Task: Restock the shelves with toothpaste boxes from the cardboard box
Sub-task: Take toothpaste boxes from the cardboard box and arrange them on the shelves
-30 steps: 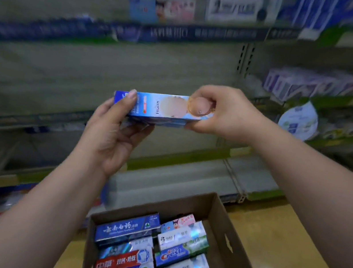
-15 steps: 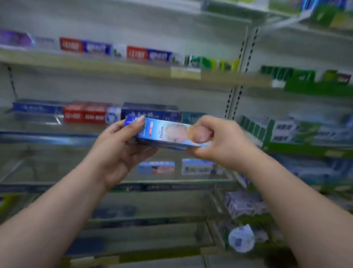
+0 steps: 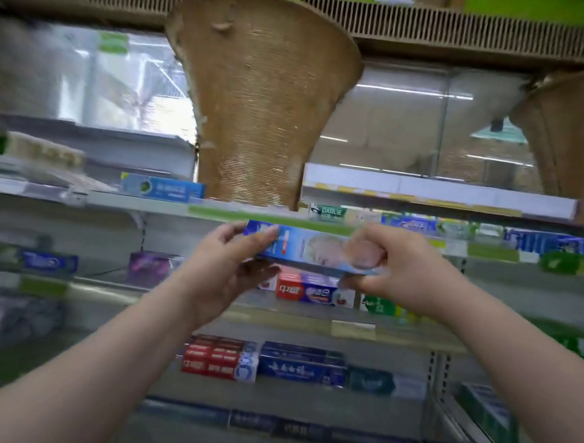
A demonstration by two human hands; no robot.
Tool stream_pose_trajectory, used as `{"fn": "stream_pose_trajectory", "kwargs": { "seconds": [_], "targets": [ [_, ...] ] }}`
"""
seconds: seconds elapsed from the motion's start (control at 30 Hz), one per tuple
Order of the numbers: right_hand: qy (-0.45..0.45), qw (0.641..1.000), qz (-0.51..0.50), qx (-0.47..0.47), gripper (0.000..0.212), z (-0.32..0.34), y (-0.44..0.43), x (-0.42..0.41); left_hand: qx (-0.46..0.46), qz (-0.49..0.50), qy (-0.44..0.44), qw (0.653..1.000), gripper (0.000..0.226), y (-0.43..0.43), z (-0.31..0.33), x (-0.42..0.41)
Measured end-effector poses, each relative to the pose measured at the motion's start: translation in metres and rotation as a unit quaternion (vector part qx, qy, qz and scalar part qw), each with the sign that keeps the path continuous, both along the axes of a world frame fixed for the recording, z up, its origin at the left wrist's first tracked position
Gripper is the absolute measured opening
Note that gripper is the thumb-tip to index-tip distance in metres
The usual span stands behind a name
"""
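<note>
1. The toothpaste box (image 3: 311,249) is a long blue carton held level in the air, printed face toward the camera. In this view it sits just in front of the upper shelf (image 3: 169,207) edge. I cannot tell whether it touches that edge.
2. The left hand (image 3: 224,268) holds the box's left end, thumb across the front face and fingers underneath. The right hand (image 3: 394,273) is curled round the right end, thumb pressed on the front. Both hands carry the one box.
3. Handling, as a judgement: a thin card carton, light, stiff along its length, with walls that would dent under a hard squeeze. The glossy print may be a little slippery. The best hold is near the ends or across the narrow edges, where the folds stiffen it, with light pressure only.
4. Step, as a judgement: the box is being brought to a shelf, and no slot is evident yet. The upper shelf carries a pale blue box (image 3: 163,187) to the left and a green-and-white box (image 3: 327,210) to the right.
5. A red box (image 3: 289,288) stands on the middle shelf (image 3: 305,320), just under the held carton in this view. Lower down are the red stack (image 3: 217,359) and, beside it, the dark blue stack (image 3: 300,368).
6. The cardboard box is not in view. A woven cone shade (image 3: 256,99) rises behind the top shelf. The frame edges are blurred.
</note>
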State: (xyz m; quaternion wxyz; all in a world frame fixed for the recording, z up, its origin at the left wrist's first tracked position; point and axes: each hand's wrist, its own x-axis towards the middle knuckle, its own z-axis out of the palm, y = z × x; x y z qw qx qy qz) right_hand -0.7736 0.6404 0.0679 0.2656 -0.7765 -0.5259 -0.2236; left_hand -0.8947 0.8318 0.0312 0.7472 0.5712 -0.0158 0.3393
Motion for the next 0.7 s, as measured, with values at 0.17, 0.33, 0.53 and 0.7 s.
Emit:
{"fn": "stream_pose_trajectory", "kwargs": {
  "seconds": [0.17,0.33,0.53,0.7],
  "targets": [
    [0.04,0.998,0.048,0.031,0.049,0.024,0.035,0.009,0.001,0.037,-0.043,0.998,0.066,0.02,0.022,0.001],
    [0.041,0.997,0.06,0.035,0.034,0.04,0.092,0.028,-0.001,0.054,-0.06,0.997,0.062,0.068,0.032,0.012],
    [0.057,0.995,0.07,0.033,0.073,0.063,0.156,0.053,0.069,0.036,-0.037,0.996,0.061,0.149,0.064,0.038],
    [0.054,0.997,0.056,0.028,0.068,0.1,0.208,0.071,0.218,0.064,0.044,0.973,0.057,0.211,0.111,0.063]
  ]
}}
